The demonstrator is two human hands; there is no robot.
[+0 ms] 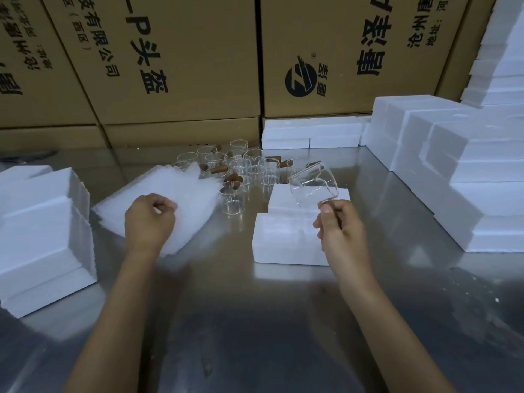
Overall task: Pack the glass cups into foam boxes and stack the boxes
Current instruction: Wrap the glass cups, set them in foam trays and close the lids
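Note:
My right hand [338,231] grips the wooden handle of a glass cup [313,185], which is tilted in the air above two white foam box halves [286,239] lying side by side on the steel table. My left hand [150,219] pinches the top sheet of a pile of white foam wrap sheets [181,191]. Several more glass cups with wooden handles [238,168] stand in a cluster behind the sheets and the box halves.
Stacked foam boxes [459,165] fill the right side and more foam boxes [39,231] stand at the left edge. Flat foam pieces [309,134] lie at the back. Large cardboard cartons [181,61] wall off the rear. Steel table [255,321] in front.

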